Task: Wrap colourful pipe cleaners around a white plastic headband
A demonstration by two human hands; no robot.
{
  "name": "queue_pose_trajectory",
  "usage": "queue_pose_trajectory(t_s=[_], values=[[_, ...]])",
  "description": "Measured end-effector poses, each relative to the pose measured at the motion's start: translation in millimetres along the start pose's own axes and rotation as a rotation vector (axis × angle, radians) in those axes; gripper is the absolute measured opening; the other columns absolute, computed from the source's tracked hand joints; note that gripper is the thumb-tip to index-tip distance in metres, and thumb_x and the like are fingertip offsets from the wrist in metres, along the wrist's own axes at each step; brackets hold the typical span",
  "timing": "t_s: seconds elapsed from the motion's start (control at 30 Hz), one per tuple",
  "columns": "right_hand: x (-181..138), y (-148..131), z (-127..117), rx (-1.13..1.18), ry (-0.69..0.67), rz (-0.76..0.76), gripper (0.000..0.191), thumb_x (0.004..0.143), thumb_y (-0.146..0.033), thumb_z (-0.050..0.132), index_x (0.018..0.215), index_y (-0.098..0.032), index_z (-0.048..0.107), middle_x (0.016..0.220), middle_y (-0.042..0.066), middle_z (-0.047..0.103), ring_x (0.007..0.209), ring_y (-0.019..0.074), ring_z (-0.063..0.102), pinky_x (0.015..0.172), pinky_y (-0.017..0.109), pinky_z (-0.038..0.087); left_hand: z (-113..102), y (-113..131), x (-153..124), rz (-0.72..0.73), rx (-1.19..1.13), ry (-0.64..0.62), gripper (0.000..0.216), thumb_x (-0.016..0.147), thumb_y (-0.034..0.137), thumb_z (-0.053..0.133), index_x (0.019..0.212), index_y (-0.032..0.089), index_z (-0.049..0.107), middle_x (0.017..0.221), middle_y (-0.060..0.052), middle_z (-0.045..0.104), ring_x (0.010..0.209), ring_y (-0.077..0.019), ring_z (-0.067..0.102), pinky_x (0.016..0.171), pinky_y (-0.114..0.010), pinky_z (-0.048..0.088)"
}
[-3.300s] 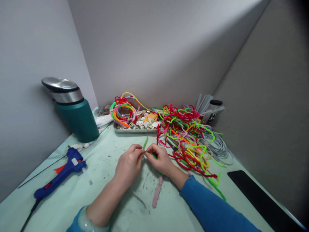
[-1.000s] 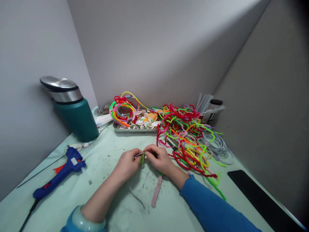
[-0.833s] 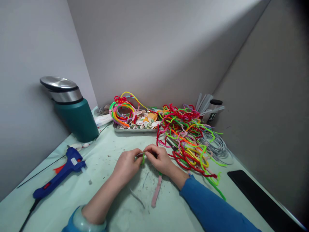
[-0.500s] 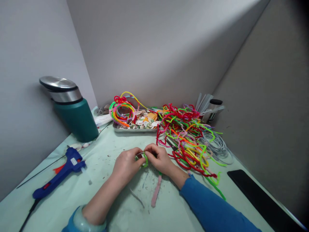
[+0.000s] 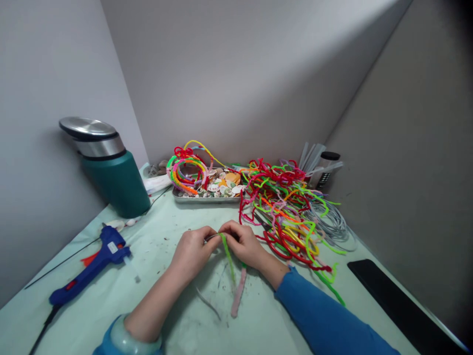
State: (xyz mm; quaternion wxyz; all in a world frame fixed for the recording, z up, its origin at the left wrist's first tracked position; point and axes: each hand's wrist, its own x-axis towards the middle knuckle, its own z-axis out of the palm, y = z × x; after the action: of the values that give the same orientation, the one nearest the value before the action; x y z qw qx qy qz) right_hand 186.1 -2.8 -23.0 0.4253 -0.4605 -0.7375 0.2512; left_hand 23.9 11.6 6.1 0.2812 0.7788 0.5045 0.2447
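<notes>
My left hand is closed in a pinch on a thin grey wire, whose curved tail hangs below the palm. My right hand is closed beside it, thumb and forefinger on a light green pipe cleaner where it meets the wire. The green strand dangles down between the hands. Under the right hand a flat pink strip with a green upper end slants downward; the hand hides what it joins. Both fingertips nearly touch, so the exact join is covered.
A blue glue gun lies at left near a green bottle. Behind the hands stands a metal tray of small cut pieces. Tangled pipe cleaners, coiled grey wire and a black strip are at right.
The green pipe cleaner was curled between the fingers; now it hangs down in a longer, straighter length. Both hands have stayed almost in place.
</notes>
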Motion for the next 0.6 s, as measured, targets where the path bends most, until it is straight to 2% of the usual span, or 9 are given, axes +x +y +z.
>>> queue_pose_trajectory(t_s=[0.33,0.6], values=[[-0.8,-5.5,0.3,0.052,-0.044,-0.011,0.012,0.081,-0.023,0.051,0.088,-0.017,0.058,0.072,0.0,0.059,0.063,0.0106,0.051,0.057,0.021,0.038,-0.5,0.8,2.3,-0.083,-0.072,0.018,0.045,0.078,0.05,0.04,0.05,0.017,0.056,0.042,0.002,0.049,0.045,-0.011,0.045,0.048,-0.021,0.028],[-2.0,-5.6,2.2,0.009,-0.002,-0.032,0.005,0.078,-0.02,0.051,0.077,-0.016,0.054,0.067,-0.002,0.056,0.059,0.0096,0.048,0.055,0.02,0.037,3.5,-0.7,2.3,-0.113,-0.134,-0.012,0.049,0.077,0.054,0.04,0.049,0.017,0.056,0.042,0.002,0.052,0.043,-0.0105,0.044,0.047,-0.021,0.029]])
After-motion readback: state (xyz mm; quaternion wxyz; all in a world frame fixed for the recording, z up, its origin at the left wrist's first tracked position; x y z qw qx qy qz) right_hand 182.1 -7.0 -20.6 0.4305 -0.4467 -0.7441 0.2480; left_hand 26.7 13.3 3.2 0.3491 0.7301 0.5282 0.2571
